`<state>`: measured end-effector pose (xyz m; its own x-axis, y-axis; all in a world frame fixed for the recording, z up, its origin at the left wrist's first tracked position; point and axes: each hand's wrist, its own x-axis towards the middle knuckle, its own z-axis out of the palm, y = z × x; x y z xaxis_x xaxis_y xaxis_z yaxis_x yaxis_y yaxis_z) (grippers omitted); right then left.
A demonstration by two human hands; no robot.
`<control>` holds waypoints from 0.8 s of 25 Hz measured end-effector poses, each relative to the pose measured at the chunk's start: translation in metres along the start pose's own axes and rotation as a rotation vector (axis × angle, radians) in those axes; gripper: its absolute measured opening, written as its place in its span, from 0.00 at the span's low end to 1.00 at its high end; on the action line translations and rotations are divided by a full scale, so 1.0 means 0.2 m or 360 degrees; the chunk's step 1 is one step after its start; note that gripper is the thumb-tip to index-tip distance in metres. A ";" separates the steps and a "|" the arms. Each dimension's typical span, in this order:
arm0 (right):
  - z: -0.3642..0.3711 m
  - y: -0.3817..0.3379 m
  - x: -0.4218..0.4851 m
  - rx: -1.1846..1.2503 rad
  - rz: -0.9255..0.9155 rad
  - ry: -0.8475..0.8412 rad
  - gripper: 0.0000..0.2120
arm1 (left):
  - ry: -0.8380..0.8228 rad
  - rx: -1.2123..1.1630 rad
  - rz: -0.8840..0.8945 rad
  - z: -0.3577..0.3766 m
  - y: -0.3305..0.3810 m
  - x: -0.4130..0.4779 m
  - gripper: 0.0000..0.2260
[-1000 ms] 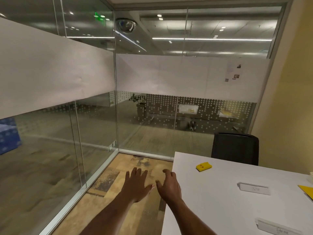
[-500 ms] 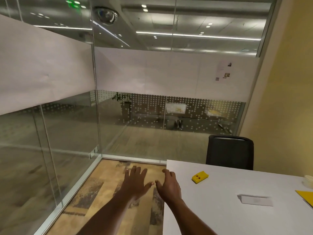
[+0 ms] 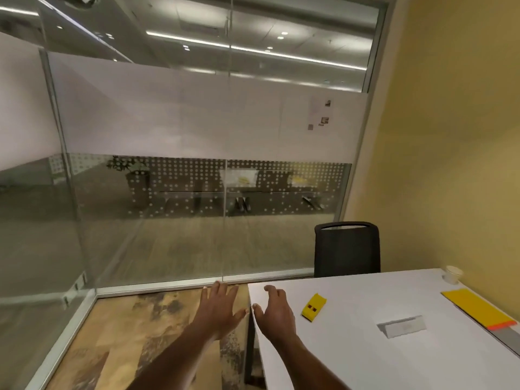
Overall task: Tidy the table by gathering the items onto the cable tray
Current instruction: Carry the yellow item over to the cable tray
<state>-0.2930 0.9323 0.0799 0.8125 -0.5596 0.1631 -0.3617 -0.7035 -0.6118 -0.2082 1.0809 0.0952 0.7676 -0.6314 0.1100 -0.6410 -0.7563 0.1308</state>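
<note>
Left hand [image 3: 218, 311] and right hand [image 3: 277, 316] both spread, empty, near the corner of our white counter [image 3: 351, 358]; glass walls [image 3: 168, 235] around us, grey strip [image 3: 510, 337] cut off at right.

The white desk [image 3: 363, 361] carried a yellow block [image 3: 313, 307]. Right of the block lay a white card [image 3: 403, 327], farther right a yellow folder [image 3: 477, 307] and a paper cup [image 3: 452, 274].
</note>
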 end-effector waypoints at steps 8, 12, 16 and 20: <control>0.24 -0.23 0.27 -0.0009 0.0254 0.0161 0.26 | -0.0068 -0.0005 0.0310 -0.02 -0.34 0.43 0.35; 0.29 -0.23 0.39 -0.0054 0.0336 0.0228 0.26 | -0.0085 -0.0075 0.0408 0.00 -0.38 0.60 0.34; 0.33 -0.17 0.53 -0.0107 0.0438 0.0287 0.26 | -0.0104 -0.0106 0.0524 0.07 -0.37 0.78 0.34; 0.36 -0.08 0.74 -0.0148 0.0551 0.0316 0.27 | -0.0147 -0.0098 0.0622 0.16 -0.35 1.04 0.34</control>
<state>-0.1343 0.8919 0.0576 0.5348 -0.8375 0.1120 -0.6454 -0.4905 -0.5856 -0.0046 0.9972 0.0784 0.4610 -0.8843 0.0746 -0.8812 -0.4463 0.1557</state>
